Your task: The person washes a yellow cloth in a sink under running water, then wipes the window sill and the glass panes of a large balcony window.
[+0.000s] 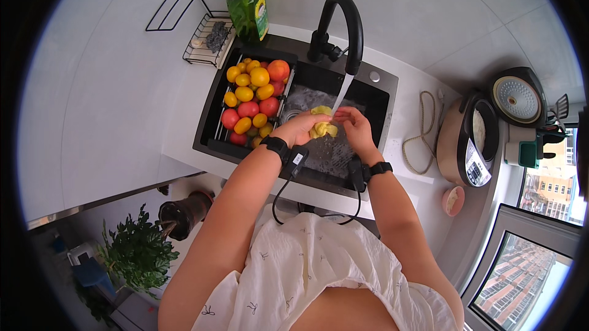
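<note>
A crumpled yellow cloth [324, 129] is gripped in my left hand [301, 127] over the sink basin [317, 160]. Close on its right, my right hand [354, 126] has its fingertips in the stream of water [343, 94]; whether they touch the cloth cannot be made out. The water falls from a black gooseneck faucet [354, 36]. Shallow water with some foam covers the basin floor. In the left part of the sink, a rack or basket holds several small yellow tomatoes [244, 94] and several red ones [248, 109].
A green pump bottle [248, 13] stands behind the sink beside a wire rack [211, 39] holding a steel-wool scrubber [217, 36]. To the right are a coiled cord [421, 135], an open rice cooker [464, 142] and a pink bowl [453, 201]. A potted plant [138, 248] stands lower left.
</note>
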A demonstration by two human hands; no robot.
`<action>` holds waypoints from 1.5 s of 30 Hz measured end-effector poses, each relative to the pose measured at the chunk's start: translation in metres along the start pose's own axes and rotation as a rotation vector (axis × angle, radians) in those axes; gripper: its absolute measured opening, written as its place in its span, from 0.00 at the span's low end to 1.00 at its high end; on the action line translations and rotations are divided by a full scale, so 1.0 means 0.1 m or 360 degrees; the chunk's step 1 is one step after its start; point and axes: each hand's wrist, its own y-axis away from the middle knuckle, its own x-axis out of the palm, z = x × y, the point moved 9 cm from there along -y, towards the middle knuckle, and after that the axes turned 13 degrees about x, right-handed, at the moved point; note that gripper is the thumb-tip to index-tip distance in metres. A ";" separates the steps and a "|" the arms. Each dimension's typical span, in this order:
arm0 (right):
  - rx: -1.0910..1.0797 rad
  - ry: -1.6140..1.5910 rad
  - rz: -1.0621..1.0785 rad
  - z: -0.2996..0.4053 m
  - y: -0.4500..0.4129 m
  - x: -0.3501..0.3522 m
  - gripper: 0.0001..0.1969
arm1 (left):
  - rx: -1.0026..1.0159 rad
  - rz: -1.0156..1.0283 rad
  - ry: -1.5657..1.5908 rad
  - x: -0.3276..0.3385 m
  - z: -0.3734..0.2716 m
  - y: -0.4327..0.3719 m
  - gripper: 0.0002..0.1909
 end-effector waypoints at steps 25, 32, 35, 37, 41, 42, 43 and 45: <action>0.0493 0.1545 -0.0177 -0.29 -0.19 0.15 0.21 | 0.0805 -0.0193 -0.2837 0.15 -0.55 0.17 0.10; 0.0621 0.0215 0.0001 -0.34 -0.15 0.20 0.17 | 0.0728 -0.0332 -0.2329 -0.17 -0.43 0.09 0.21; 0.0661 0.0009 -0.0074 -0.44 -0.15 0.05 0.17 | 0.0443 -0.0095 -0.1843 -0.02 -0.30 0.06 0.29; 0.0595 0.0081 -0.0143 -0.45 -0.17 0.01 0.17 | 0.0473 -0.0042 -0.1606 -0.13 -0.24 0.08 0.28; 0.0794 -0.0657 -0.0069 -0.56 -0.12 0.10 0.18 | 0.0345 -0.0007 -0.0929 -0.24 -0.17 0.12 0.24; 0.0857 -0.0809 -0.0026 -0.56 -0.10 0.14 0.19 | 0.0358 -0.0013 -0.0969 -0.22 -0.19 0.14 0.20; 0.0857 -0.0810 -0.0027 -0.58 -0.12 0.15 0.19 | 0.0356 -0.0012 -0.0970 -0.22 -0.18 0.13 0.20; 0.0804 -0.1057 0.0029 -0.62 -0.18 0.20 0.19 | 0.0375 -0.0173 -0.0678 -0.27 -0.20 0.12 0.20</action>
